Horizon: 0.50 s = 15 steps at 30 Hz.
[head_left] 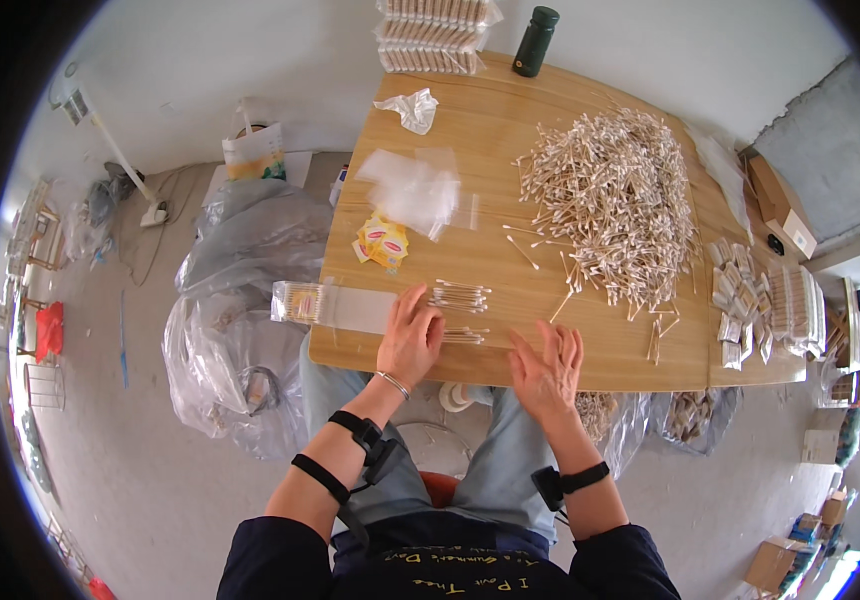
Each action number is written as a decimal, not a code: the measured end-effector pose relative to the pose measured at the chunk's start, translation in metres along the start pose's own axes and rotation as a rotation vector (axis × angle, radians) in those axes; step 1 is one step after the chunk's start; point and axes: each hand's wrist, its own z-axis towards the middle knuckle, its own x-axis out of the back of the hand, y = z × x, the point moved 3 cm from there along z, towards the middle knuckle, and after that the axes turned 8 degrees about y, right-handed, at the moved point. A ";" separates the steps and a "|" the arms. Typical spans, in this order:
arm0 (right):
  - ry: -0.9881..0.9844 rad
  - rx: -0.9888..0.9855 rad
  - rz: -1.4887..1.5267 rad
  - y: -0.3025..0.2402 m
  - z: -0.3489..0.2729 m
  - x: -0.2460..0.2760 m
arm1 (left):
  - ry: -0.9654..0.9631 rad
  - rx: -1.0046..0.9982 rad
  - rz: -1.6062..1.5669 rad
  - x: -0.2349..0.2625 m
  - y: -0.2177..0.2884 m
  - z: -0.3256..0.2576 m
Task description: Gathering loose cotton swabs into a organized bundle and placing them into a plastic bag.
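Note:
My left hand (410, 335) lies flat on the wooden table (470, 140), its fingers on a small bunch of cotton swabs (458, 296) and on the end of a long clear bag (335, 305) partly filled with swabs. My right hand (547, 368) hovers palm up at the table's near edge, fingers spread, holding nothing. A large loose heap of cotton swabs (615, 200) covers the table's right half.
Empty clear bags (408, 188) and yellow labels (382, 243) lie left of centre. Filled packs (765, 305) are stacked at the right end, more packs (435, 35) and a dark green bottle (535, 42) at the far edge. Big plastic sacks (240, 300) stand on the floor at left.

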 end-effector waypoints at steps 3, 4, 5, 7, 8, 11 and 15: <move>-0.055 -0.061 -0.060 0.025 -0.039 0.022 | -0.005 0.000 -0.003 -0.002 -0.003 -0.002; -0.075 -0.100 -0.089 0.034 -0.053 0.034 | -0.009 0.024 -0.013 -0.003 -0.005 -0.003; -0.096 -0.136 -0.116 0.042 -0.068 0.047 | -0.011 0.048 -0.022 -0.002 -0.007 -0.004; -0.142 -0.226 -0.218 0.067 -0.106 0.069 | -0.019 0.036 -0.016 0.001 -0.005 -0.002; -0.136 -0.288 -0.246 0.088 -0.135 0.071 | -0.028 0.022 -0.008 0.002 -0.003 -0.001; -0.031 -0.458 -0.314 0.126 -0.183 0.084 | -0.108 -0.164 0.205 0.004 0.012 0.004; 0.121 -0.557 -0.236 0.108 -0.149 0.088 | -0.208 -0.198 0.290 -0.005 0.010 0.000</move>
